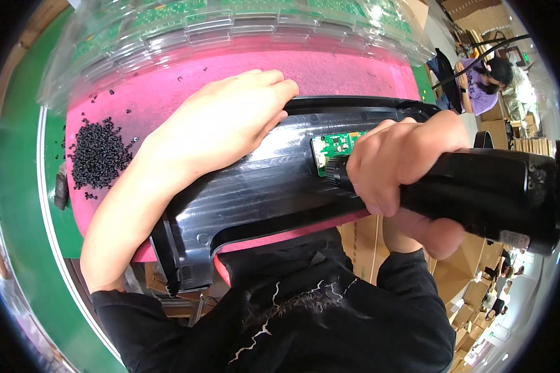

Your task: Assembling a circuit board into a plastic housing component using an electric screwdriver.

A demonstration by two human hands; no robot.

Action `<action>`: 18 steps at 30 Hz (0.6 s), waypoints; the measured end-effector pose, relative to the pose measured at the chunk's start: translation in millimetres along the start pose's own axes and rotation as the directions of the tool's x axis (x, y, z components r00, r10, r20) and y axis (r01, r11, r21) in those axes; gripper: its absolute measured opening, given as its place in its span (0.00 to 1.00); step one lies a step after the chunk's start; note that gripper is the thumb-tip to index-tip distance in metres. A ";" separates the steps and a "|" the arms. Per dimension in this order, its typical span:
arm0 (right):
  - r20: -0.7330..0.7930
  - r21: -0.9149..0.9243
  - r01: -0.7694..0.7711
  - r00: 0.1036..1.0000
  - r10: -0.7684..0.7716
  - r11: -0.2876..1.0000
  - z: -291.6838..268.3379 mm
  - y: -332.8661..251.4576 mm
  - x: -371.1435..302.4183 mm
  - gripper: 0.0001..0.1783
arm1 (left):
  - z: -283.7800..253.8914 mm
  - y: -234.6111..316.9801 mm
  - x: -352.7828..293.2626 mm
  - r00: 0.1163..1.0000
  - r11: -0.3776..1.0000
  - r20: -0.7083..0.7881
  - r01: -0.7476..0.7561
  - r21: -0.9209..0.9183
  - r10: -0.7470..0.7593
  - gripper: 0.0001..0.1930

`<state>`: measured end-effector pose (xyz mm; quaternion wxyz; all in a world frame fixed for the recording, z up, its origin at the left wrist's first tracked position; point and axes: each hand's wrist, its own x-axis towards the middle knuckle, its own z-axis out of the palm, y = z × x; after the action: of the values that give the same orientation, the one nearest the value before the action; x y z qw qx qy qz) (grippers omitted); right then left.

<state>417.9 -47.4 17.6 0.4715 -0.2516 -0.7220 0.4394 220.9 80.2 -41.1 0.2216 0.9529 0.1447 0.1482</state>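
A long black plastic housing (pixel 255 193) lies across the pink mat, its curved inner side facing up. My left hand (pixel 230 115) rests over its far edge, fingers curled around it and fingertips partly hidden. In my right hand (pixel 404 158) is a black electric screwdriver (pixel 479 189), gripped near its front end and tilted. Its ribbed nose reaches the lower edge of a small green circuit board (pixel 336 146) sitting inside the housing. The bit's tip is hidden, so I cannot tell whether it touches a screw. My right hand covers the board's right part.
A heap of small black screws (pixel 99 155) lies on the pink mat (pixel 348 71) at the left, with stray ones around. Stacked clear plastic trays (pixel 230 28) holding green boards stand along the back. A person (pixel 482 84) in purple sits at the far right, near cardboard boxes (pixel 457 267).
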 end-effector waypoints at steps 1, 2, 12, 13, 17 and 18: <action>0.146 -0.083 -0.080 0.985 0.092 0.993 -9.8 -5.7 1.4 0.37 | 0.7 -0.4 1.5 1.000 1.000 0.013 -0.005 -0.007 0.005 0.14; -0.044 0.043 -0.041 0.998 0.043 0.998 2.2 6.6 -1.9 0.37 | 0.2 -0.3 1.3 1.000 1.000 0.020 -0.007 -0.010 0.007 0.14; -0.441 0.044 -0.123 0.888 0.129 0.991 33.9 -10.4 -3.2 0.34 | -5.0 3.1 1.0 0.999 0.999 0.041 0.028 -0.016 -0.028 0.14; -0.427 0.068 -0.078 0.899 0.099 0.995 31.4 -9.5 -4.8 0.33 | -5.1 3.0 2.2 0.999 1.000 0.047 0.010 0.001 -0.010 0.14; -0.730 0.374 -0.016 0.612 0.305 0.927 8.9 -12.4 -1.8 0.21 | -8.7 6.7 5.9 0.998 1.000 0.058 -0.010 -0.019 0.011 0.15; -0.750 0.357 0.010 0.599 0.280 0.934 -3.2 -13.2 0.2 0.21 | -9.0 7.7 7.7 0.998 1.000 0.056 -0.011 -0.009 0.012 0.15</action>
<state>421.4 -52.5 29.7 0.7404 -0.3928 -0.3352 0.4303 226.5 79.7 -28.1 0.2290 0.9565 0.1323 0.1233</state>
